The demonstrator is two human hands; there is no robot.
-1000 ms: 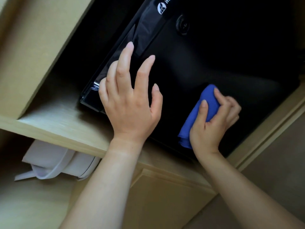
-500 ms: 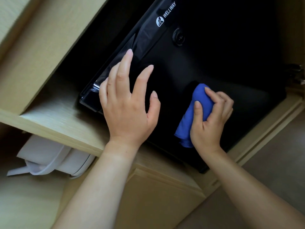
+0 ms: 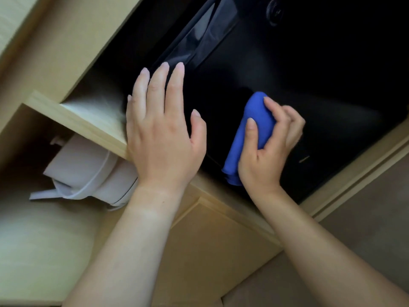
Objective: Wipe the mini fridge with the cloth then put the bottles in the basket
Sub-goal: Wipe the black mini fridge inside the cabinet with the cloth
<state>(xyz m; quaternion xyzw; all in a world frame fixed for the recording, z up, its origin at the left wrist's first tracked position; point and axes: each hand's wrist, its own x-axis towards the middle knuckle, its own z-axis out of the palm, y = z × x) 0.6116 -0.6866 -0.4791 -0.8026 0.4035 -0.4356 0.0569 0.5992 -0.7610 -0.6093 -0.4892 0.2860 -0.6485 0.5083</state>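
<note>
Head cam: we're on the wiping step. Right hand (image 3: 269, 149) is clenched around the blue cloth (image 3: 251, 131), pressed on the black mini fridge (image 3: 298, 80) door at centre-right. Left hand (image 3: 164, 129) rests flat, fingers spread, at the door's left edge. Next probably calls for sweeping over the unwiped door; no bottles or basket in frame.

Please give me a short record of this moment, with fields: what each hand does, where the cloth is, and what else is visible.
left hand: left hand open, flat on the mini fridge door near its left edge
right hand: right hand gripping the blue cloth
cloth position: bunched, pressed against the black door
below shelf: white kettle under the wooden shelf
bottles, basket: not in view
</note>
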